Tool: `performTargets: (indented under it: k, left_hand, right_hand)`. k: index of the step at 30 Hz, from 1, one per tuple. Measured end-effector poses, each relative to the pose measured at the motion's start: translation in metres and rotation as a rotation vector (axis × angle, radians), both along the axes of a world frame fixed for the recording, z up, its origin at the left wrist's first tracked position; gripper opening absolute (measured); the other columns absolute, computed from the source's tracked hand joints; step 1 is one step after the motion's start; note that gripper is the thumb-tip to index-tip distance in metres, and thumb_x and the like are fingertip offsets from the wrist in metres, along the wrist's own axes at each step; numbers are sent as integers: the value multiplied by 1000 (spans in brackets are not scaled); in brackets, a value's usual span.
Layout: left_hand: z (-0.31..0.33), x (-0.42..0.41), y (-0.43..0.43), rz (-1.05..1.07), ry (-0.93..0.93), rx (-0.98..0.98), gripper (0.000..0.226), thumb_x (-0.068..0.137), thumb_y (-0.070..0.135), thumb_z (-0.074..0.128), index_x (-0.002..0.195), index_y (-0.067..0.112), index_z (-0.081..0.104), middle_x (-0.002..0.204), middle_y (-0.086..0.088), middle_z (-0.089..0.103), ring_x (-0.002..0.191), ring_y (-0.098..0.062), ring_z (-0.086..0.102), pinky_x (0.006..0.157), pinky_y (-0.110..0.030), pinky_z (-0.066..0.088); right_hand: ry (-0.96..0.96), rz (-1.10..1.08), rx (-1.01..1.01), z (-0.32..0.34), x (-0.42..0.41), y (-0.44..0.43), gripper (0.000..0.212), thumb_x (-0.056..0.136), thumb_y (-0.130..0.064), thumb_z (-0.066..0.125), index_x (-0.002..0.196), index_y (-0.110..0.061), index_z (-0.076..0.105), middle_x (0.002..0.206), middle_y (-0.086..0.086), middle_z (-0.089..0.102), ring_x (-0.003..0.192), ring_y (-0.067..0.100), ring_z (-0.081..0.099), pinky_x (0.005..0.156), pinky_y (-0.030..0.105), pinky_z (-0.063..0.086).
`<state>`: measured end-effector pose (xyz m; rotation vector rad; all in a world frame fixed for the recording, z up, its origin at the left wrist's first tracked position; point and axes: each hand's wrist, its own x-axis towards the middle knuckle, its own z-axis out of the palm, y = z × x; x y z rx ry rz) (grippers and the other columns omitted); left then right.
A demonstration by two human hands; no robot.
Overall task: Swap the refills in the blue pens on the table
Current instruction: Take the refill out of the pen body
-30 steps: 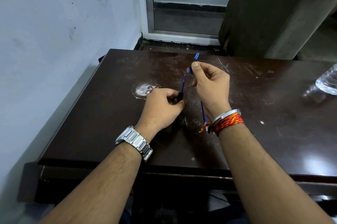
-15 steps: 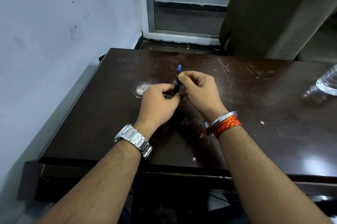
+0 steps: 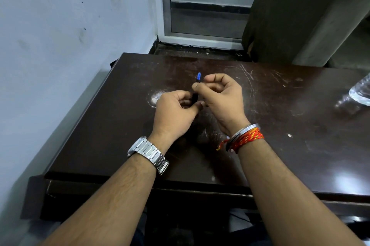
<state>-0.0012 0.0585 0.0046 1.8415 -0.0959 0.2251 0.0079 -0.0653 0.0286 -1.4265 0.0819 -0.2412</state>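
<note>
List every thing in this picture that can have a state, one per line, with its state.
Pen: upright, blue tip up, held by both hands above the table.
Left hand: closed on the pen's dark lower part.
Right hand: fingers pinched on the pen below the tip.
Table: scratched, scuffed.
Watch: fastened on the left wrist.
Bangle: on the right wrist, beside red threads.
Bottle: lying at the right edge, mostly cut off.

Single head-worn wide-angle view, looking forward and down from the seated person's position. The table (image 3: pixel 112 125) fills the mid-frame, close range. Wall lies at 9 o'clock, door frame (image 3: pixel 200 39) at 12 o'clock.
</note>
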Motion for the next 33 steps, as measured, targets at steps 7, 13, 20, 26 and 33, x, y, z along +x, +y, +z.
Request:
performTargets:
  k: [7, 13, 20, 26, 33]
  left_hand:
    - [0, 0, -1, 12, 9, 9, 13, 73, 22, 87, 78, 25, 75, 68, 9, 74, 66, -6, 73, 62, -27, 58]
    - [5, -4, -1, 17, -3, 23, 18, 71, 19, 87, 74, 29, 73, 68, 20, 73, 66, 2, 70, 64, -21, 59]
    - [6, -4, -1, 33, -7, 37, 20, 69, 18, 89, 78, 27, 73, 70, 9, 73, 65, -3, 71, 63, -24, 60]
    - [8, -5, -2, 42, -36, 43, 21, 67, 16, 90, 79, 26, 75, 69, 10, 73, 66, -2, 70, 58, -15, 54]
    - [8, -5, -4, 28, -44, -8, 15, 72, 24, 86, 83, 24, 76, 73, 10, 76, 68, -2, 72, 64, -20, 58]
  right_hand:
    - [10, 40, -46, -1, 0, 2, 17, 75, -10, 84, 87, -10, 73, 72, 1, 70, 63, 8, 63, 51, 20, 48]
    - [28, 48, -47, -2, 1, 2, 20, 75, -15, 83, 90, -9, 72, 75, 3, 70, 65, 9, 65, 54, 22, 51]
    - [19, 44, -47, -3, 0, 3, 17, 74, -13, 83, 87, -9, 73, 71, -1, 68, 64, 8, 63, 53, 23, 49]
    - [14, 23, -51, -3, 0, 1, 27, 71, -14, 87, 92, -6, 72, 79, 9, 65, 67, 15, 61, 56, 27, 50]
    - [-21, 11, -24, -3, 0, 0, 13, 75, -6, 83, 86, -7, 77, 79, 11, 77, 74, 20, 73, 73, 39, 61]
